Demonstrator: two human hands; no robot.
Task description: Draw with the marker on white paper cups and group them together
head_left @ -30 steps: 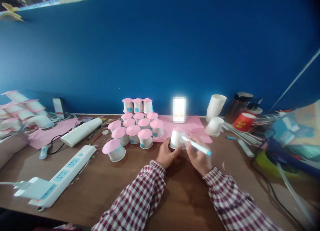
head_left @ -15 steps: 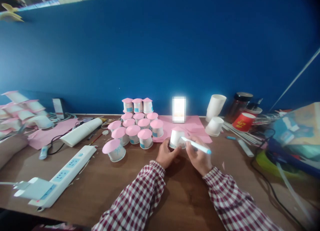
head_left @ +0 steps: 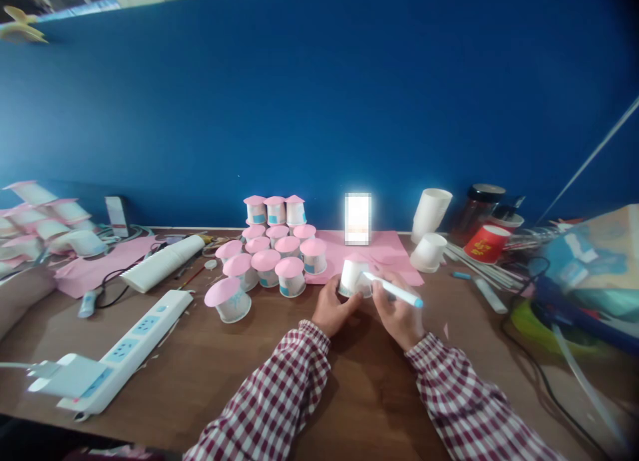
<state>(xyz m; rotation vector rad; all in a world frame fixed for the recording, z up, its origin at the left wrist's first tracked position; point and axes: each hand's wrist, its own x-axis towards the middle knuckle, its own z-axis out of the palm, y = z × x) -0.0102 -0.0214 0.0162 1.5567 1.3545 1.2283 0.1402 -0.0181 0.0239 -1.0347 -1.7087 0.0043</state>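
My left hand (head_left: 333, 307) curls around the lower left side of a white paper cup (head_left: 352, 273), which stands upside down on the table. A pink paper top shows on the cup. Between the fingers of my right hand (head_left: 399, 313) is a white marker with a light blue end (head_left: 399, 292); its tip meets the cup's right side. Left of my hands stand several upturned cups with pink cone tops (head_left: 290, 268), some bearing blue drawn marks. Pink paper (head_left: 399, 248) lies behind the cup I hold.
A lit phone-like screen (head_left: 358, 219) stands at the back. White cups (head_left: 429, 251), a red cup (head_left: 486, 243) and a loose marker (head_left: 490, 295) are to the right. A power strip (head_left: 130, 351) and a stack of cups (head_left: 162, 264) lie left. Another person's arm (head_left: 22, 295) enters far left.
The marker and my right hand have shifted very slightly to the right. My left hand and the cup look unmoved.
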